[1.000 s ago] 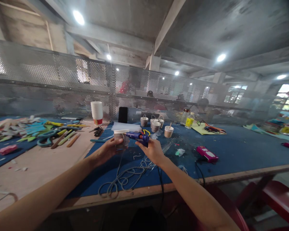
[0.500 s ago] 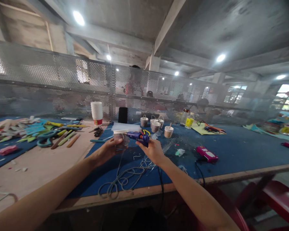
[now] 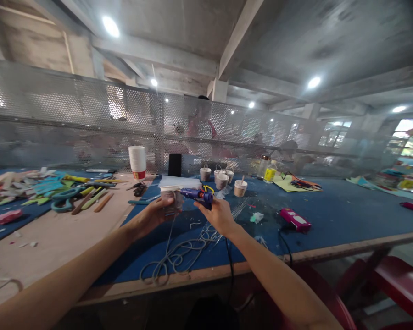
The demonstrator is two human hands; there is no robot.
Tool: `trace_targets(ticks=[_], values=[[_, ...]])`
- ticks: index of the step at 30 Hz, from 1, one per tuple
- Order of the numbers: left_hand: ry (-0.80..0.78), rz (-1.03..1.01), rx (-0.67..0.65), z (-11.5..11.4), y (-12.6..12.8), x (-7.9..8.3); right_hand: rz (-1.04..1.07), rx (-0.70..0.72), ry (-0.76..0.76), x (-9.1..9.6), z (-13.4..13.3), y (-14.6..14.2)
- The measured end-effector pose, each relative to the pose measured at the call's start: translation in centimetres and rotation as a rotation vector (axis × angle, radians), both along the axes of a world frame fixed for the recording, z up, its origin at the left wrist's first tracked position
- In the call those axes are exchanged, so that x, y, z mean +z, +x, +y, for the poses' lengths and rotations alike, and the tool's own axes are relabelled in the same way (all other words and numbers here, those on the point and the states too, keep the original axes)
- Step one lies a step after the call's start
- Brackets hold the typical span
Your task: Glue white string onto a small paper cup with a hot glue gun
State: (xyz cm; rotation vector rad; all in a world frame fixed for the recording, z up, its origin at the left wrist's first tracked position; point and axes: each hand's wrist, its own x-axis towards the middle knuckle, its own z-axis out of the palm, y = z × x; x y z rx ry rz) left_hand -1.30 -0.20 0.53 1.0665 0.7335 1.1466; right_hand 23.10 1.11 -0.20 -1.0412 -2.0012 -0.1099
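My left hand is closed around a paper cup with grey cord wound about its side. From the cup the cord runs down to a loose tangle on the blue mat. In my right hand is a blue glue gun, its nozzle pointing left at the cup's side. Whether the tip touches the cup I cannot tell. A dark cable hangs below my right hand over the table edge. Clear glue sticks lie beneath the hands.
Behind stand several cord-wrapped cups, a cup with a stick, a black phone and stacked paper cups. Scissors and felt pieces lie left. A magenta box-like device is at right, a perforated metal screen behind.
The left hand and cup have shifted very slightly, while the glue gun stays at the cup's side. Behind the screen, a person has moved to the right.
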Motion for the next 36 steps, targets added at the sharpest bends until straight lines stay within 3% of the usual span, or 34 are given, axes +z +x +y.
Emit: trace_targets(ticks=[36], values=[[-0.024,-0.041,-0.030,0.62,-0.53,-0.64,-0.039,-0.111,0.076,0.25,-0.04,-0.03]])
